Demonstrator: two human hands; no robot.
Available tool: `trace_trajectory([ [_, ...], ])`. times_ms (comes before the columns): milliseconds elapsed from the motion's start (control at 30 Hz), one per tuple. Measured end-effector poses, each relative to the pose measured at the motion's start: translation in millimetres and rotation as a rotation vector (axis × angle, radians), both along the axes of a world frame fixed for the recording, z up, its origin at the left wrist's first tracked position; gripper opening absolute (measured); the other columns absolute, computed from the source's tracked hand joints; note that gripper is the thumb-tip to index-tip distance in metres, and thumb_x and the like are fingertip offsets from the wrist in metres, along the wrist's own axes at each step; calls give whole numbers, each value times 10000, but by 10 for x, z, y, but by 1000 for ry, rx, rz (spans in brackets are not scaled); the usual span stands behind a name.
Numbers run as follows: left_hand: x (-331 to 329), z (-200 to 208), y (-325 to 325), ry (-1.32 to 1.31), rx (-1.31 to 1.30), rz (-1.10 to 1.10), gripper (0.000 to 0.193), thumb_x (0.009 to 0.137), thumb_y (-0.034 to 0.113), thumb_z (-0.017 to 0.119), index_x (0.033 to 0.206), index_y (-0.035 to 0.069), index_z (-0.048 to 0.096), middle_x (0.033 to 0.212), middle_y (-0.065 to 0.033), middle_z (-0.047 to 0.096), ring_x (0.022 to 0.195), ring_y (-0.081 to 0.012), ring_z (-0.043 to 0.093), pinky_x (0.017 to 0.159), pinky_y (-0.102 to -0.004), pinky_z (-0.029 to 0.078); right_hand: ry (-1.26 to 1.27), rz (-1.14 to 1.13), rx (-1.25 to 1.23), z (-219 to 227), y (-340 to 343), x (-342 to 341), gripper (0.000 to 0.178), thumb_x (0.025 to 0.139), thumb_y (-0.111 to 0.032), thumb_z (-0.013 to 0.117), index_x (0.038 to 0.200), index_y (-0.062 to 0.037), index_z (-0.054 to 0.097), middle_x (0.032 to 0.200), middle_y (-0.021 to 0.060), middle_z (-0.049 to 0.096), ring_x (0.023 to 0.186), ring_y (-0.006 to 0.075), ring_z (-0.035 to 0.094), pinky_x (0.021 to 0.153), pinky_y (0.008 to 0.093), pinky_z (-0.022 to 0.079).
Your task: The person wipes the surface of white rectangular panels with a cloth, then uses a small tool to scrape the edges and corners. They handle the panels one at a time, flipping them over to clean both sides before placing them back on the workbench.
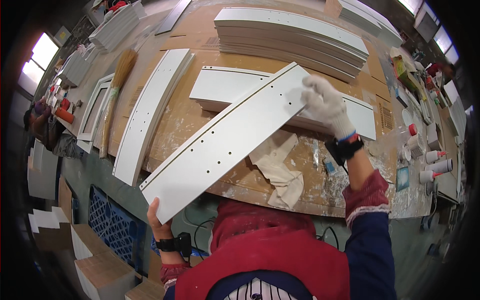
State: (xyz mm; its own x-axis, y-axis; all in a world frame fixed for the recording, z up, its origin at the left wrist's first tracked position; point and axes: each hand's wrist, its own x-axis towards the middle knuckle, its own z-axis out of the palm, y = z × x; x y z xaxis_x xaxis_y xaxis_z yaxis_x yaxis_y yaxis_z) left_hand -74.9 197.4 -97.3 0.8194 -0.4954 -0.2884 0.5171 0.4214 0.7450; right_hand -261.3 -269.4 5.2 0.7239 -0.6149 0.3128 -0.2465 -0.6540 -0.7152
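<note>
A long white board [225, 135] with drilled holes and a groove along one edge slants from lower left to upper right before me. My left hand [159, 222], bare, grips its near left end, with some fingers hidden underneath. At the far right end is my right hand [327, 102] in a white knit glove. Its fingers look bent but are smeared by motion, so whether they hold the edge is unclear. Beneath the slanted board lies another white board [225, 85], partly covered by it. A cream cloth [280, 172] rests on the table by the near edge.
A stack of white boards [290, 25] stands at the back. More white boards [150, 110] and a straw broom [117, 85] lie to the left. Cardboard [235, 187] covers the worktable. Bottles [435, 157] crowd the right side; a blue plastic pallet [112, 225] is at lower left.
</note>
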Motion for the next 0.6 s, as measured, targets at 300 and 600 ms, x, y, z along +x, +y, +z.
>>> trace_trajectory([
  [300,-651,-415,-41,284,-195,3,478,849,91,523,1298,-3,386,1241,-168,509,1132,-314,516,972,-456,427,416,447,-770,-706,1256,-200,527,791,-373,571,1226,-99,456,1162,102,495,1003,280,533,740,372,492],
  [600,-720,-389,-141,304,-190,13,514,826,126,548,1299,7,388,1236,-153,509,1134,-316,513,969,-464,423,513,556,-15,-499,1066,-223,335,805,-253,609,1101,-98,574,896,121,583,801,274,592,700,350,481],
])
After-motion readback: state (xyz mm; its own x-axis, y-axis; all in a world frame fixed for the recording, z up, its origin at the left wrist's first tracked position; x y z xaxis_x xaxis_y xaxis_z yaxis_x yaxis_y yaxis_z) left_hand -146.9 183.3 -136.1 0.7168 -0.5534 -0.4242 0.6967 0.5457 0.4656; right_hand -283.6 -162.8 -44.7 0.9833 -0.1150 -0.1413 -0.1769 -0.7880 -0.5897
